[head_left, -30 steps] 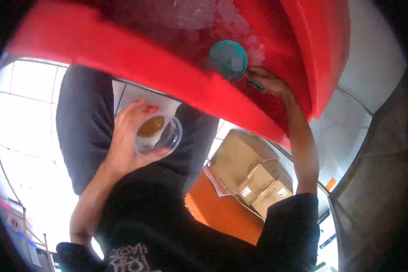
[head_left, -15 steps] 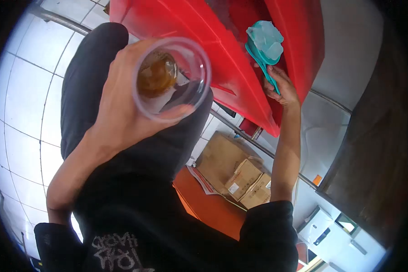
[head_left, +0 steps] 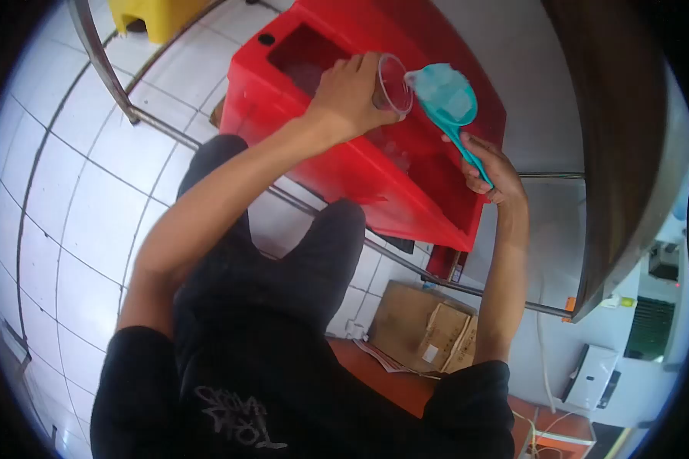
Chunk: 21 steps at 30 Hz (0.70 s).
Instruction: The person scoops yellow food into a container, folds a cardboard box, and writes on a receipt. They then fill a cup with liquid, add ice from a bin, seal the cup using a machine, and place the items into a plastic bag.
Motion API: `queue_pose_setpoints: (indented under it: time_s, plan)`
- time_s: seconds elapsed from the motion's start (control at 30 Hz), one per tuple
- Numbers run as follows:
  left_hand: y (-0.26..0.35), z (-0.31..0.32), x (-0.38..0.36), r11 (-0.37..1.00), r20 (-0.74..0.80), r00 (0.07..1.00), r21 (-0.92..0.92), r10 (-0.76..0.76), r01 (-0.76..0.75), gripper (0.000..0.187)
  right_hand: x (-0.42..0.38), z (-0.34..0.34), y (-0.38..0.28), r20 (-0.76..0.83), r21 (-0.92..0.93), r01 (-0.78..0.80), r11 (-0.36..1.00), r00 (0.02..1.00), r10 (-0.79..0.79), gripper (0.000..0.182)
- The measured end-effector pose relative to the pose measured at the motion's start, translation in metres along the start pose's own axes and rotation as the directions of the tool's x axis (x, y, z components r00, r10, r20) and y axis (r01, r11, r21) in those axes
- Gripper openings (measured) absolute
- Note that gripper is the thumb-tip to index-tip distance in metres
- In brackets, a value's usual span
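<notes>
My left hand (head_left: 352, 96) is wrapped round a clear plastic cup (head_left: 396, 86), its mouth tilted toward the scoop. The brown drink seen in the cup earlier is mostly hidden behind my fingers. In my right hand (head_left: 491, 167) is the handle of a turquoise scoop (head_left: 467, 145), heaped with chunks of ice (head_left: 442, 90). The scoop's tip meets the cup's rim, with a piece of ice right at the mouth. Both are over a red ice bin (head_left: 344, 164), whose open top shows more ice (head_left: 394, 153) inside.
A metal rail (head_left: 283, 197) runs between my legs and the bin. Below right lie flattened cardboard boxes (head_left: 417, 329). A dark table edge (head_left: 589, 115) rises on the right, and a yellow stool-like object (head_left: 157, 17) stands at upper left on the white tiles.
The cup has moved right and away from me, tilting toward the scoop. The ice-filled scoop has come beside its mouth. My view has shifted, showing more floor and bin.
</notes>
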<state>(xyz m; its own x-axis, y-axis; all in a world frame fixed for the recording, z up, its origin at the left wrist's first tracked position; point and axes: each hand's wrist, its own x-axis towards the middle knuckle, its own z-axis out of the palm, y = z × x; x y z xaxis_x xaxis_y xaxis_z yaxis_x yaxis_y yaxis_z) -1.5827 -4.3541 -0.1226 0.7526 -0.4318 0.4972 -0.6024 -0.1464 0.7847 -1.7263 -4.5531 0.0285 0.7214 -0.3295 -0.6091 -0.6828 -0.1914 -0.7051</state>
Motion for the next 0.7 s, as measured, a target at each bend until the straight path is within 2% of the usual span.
queue_pose_setpoints:
  time_s: [0.03,0.1,0.13,0.27,0.33,0.37,0.43,0.47,0.53,0.57,0.6,0.63,0.7]
  plan:
    - [-0.002,0.010,0.003,1.000,0.004,1.000,0.005,-0.010,0.010,0.082,-0.002,0.002,-0.004,-0.007,0.008,0.028,1.000,1.000,-0.028,0.042]
    - [0.001,0.015,0.009,1.000,0.003,1.000,0.021,0.004,-0.004,0.084,-0.003,0.006,-0.007,-0.083,-0.109,-0.043,0.993,0.996,0.034,0.042]
    - [0.003,0.016,0.010,0.999,0.052,0.998,0.033,-0.018,0.017,0.085,-0.003,0.008,-0.009,-0.101,-0.139,-0.050,0.989,0.994,0.036,0.041]
    - [0.007,0.022,0.010,0.997,0.148,0.988,0.070,-0.048,0.038,0.088,0.006,0.001,-0.001,-0.134,-0.139,-0.050,0.989,0.991,0.031,0.040]
    - [0.005,0.027,0.011,0.993,0.167,0.985,0.112,-0.048,0.029,0.089,0.009,0.001,-0.004,-0.198,-0.292,-0.058,0.955,0.980,-0.001,0.038]
    - [0.003,0.032,0.009,0.994,0.162,0.985,0.100,-0.059,0.043,0.087,0.009,0.001,-0.006,-0.202,-0.280,-0.046,0.959,0.979,-0.012,0.038]
    - [0.000,0.040,0.008,0.995,0.164,0.985,0.091,-0.057,0.043,0.085,0.011,0.001,-0.010,-0.243,-0.443,-0.057,0.895,0.968,-0.058,0.035]
    - [-0.002,0.042,0.007,0.997,0.168,0.984,0.054,-0.062,0.054,0.086,0.010,0.005,-0.015,-0.245,-0.433,-0.051,0.900,0.967,-0.064,0.035]
    - [-0.005,0.046,0.007,0.998,0.177,0.982,0.023,-0.059,0.055,0.087,0.007,0.010,-0.025,-0.258,-0.671,-0.040,0.741,0.949,-0.183,0.031]
    - [-0.006,0.046,0.008,0.996,0.179,0.980,-0.009,-0.084,0.087,0.088,0.012,0.008,-0.019,-0.259,-0.665,-0.034,0.746,0.947,-0.188,0.031]
    - [-0.008,0.045,0.008,0.992,0.181,0.977,-0.039,-0.111,0.120,0.088,0.021,0.007,-0.008,-0.257,-0.795,0.082,0.601,0.852,-0.456,0.030]
    - [-0.009,0.045,0.009,0.993,0.180,0.978,-0.030,-0.108,0.115,0.088,0.030,0.004,0.000,-0.199,-0.899,0.148,0.411,0.697,-0.688,0.028]
    - [-0.012,0.043,0.010,0.992,0.134,0.986,-0.068,-0.095,0.105,0.087,0.019,0.020,-0.006,-0.215,-0.906,0.133,0.402,0.673,-0.708,0.027]
